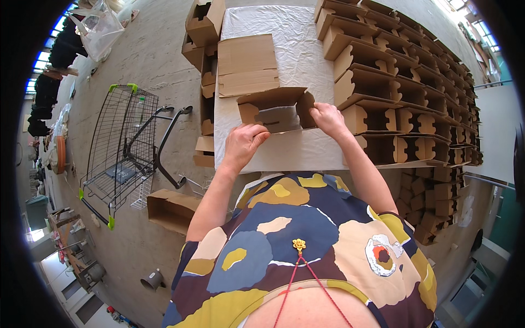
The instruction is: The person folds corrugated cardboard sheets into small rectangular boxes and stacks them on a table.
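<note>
In front of me on the table's white cloth [295,60] stands an open-topped cardboard box [272,97]. Its near wall faces me, and its inside looks partly greyish. My left hand [245,145] grips the near left corner, with fingers bent over the edge. At the right end wall, my right hand [328,119] pinches the cardboard between thumb and fingers. Flat folded cardboard sheets [248,63] lie just beyond the box, toward the left edge of the cloth.
Many open cardboard boxes [377,87] stand in packed rows on the right. More boxes [205,24] line the table's left side. A wire shopping cart [117,147] stands on the floor at left, near a lone cardboard box [172,212]. Further boxes [432,199] lie below the table at right.
</note>
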